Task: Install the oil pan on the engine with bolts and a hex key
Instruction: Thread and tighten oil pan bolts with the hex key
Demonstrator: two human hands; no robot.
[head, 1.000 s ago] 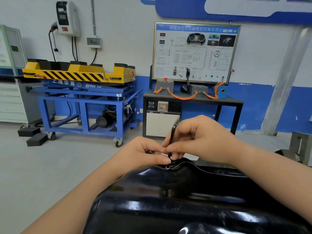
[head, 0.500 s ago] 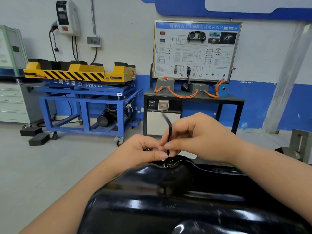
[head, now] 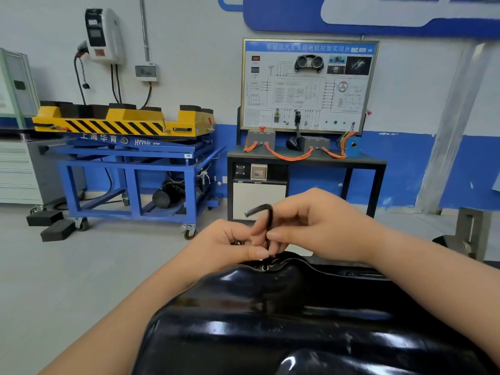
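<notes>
A glossy black oil pan (head: 284, 320) fills the lower part of the head view, bottom side up. At its far rim a bolt (head: 265, 267) sits in a flange hole. A black L-shaped hex key (head: 266, 215) stands upright over that bolt, its short arm pointing left. My right hand (head: 319, 226) pinches the key's long shaft between thumb and fingers. My left hand (head: 230, 247) is curled just left of the shaft, its thumb lying above the bolt, and it holds something small and metallic, partly hidden.
Beyond the pan lies grey floor. A blue wheeled lift stand (head: 135, 180) with a yellow striped top stands at the left, black blocks (head: 51, 226) beside it. A black training bench (head: 305, 158) with a wiring panel stands straight ahead. A grey metal bracket (head: 473, 231) is at the right.
The hex key has turned in my right hand: its short arm, first pointing up and right, now swings to the left. Both hands stay at the pan's far rim.
</notes>
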